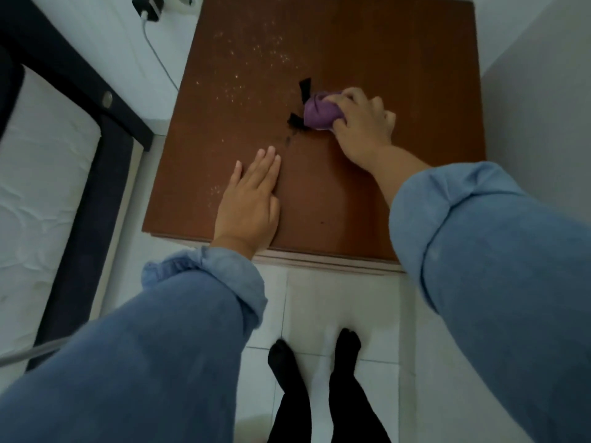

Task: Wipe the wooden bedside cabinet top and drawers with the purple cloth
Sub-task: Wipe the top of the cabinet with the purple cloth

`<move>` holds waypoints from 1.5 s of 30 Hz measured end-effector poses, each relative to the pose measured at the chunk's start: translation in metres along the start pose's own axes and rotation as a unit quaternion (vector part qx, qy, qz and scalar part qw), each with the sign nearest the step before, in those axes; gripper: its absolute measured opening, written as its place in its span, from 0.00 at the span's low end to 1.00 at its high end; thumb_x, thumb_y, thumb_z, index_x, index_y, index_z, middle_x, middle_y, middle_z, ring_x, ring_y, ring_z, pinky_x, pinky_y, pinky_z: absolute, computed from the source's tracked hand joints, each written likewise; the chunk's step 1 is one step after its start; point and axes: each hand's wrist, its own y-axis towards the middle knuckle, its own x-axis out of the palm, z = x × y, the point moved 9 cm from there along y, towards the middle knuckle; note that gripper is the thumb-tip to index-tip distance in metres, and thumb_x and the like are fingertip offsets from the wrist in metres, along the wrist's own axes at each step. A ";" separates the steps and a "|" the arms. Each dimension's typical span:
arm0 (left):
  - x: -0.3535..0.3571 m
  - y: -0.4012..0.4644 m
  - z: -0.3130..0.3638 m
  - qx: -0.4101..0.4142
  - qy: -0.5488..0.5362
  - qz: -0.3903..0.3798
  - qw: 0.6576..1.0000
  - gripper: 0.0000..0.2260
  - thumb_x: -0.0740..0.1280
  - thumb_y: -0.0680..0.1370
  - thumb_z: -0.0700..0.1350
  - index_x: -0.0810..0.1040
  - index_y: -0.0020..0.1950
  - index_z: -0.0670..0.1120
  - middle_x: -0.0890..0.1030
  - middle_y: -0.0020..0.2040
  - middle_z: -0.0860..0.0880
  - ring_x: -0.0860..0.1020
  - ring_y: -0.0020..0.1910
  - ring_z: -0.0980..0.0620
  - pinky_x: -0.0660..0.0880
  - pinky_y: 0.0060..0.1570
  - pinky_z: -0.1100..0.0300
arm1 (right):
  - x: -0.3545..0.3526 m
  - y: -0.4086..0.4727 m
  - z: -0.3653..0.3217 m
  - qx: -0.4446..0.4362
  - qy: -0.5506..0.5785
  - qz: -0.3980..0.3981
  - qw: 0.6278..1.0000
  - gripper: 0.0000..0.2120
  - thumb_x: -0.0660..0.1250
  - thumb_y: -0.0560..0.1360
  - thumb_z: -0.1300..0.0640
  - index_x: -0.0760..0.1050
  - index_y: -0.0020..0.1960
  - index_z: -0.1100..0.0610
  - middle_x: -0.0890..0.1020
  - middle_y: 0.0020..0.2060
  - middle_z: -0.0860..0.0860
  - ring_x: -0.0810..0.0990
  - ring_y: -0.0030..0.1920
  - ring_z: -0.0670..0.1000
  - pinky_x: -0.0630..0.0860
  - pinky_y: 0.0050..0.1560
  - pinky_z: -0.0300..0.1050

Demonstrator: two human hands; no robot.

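Near the middle of the frame, the right hand (361, 123) grips the bunched purple cloth (318, 114), fingers curled round it, pressing it on the wooden cabinet top (399, 75). Pale specks (249, 59) dot the upper left. The left hand (251, 199) lies flat, fingers straight, near the front edge.

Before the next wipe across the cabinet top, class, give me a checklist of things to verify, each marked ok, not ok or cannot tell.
1. Purple cloth gripped by the right hand: ok.
2. Cloth touching the cabinet top: ok.
3. Left hand flat on the top, clear of the cloth: ok.
4. Pale specks on the far left part wiped away: not ok, they are there.
5. Black marks beside the cloth removed: not ok.
6. Drawers wiped: cannot tell, the drawer fronts are out of view.
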 end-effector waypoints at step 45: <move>-0.033 0.049 -0.025 -0.059 0.128 -0.087 0.986 0.25 0.45 0.82 0.49 0.47 0.78 0.43 0.47 0.79 0.47 0.46 0.78 0.50 0.41 0.74 0.46 | -0.006 -0.072 -0.028 0.320 0.643 -0.135 0.683 0.17 0.59 0.78 0.52 0.71 0.63 0.59 0.80 0.50 0.58 0.78 0.39 0.54 0.73 0.35 0.45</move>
